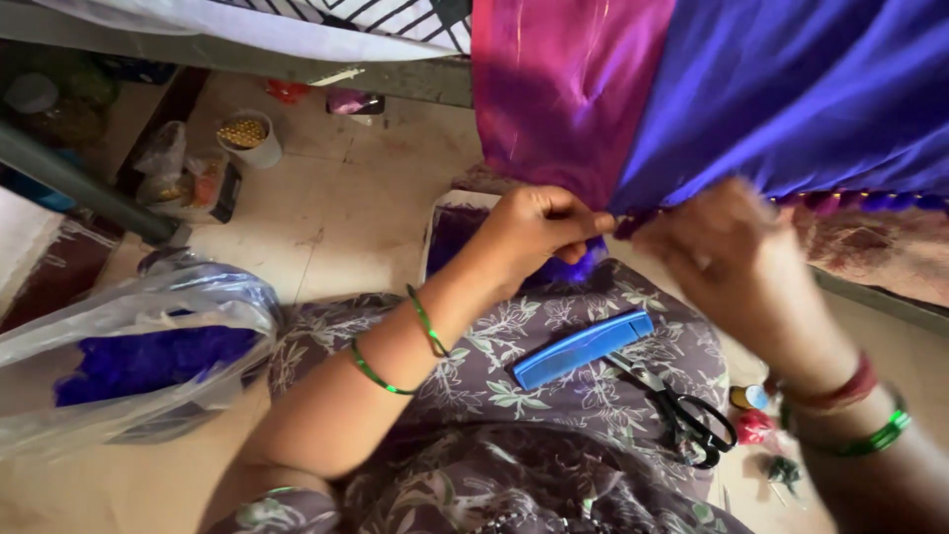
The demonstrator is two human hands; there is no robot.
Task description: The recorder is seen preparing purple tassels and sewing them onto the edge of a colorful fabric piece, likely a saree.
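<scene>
While both hands pinch cloth [633, 109], plastic bag [129, 336] holds purple tufts [148, 361].

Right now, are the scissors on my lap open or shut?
Shut: the scissors lie on the floral cloth with blades together, beside the blue comb.

Home sewing corner, work done seated on tiled floor [346, 208]: silk cloth [692, 89], scissors [682, 405], blue comb [581, 348] on lap, plastic bag [129, 346], cup of beads [247, 136].

Clear plastic bag [138, 341] with purple filling at 8 o'clock; small crumpled packets [188, 173] at 10 o'clock.
</scene>
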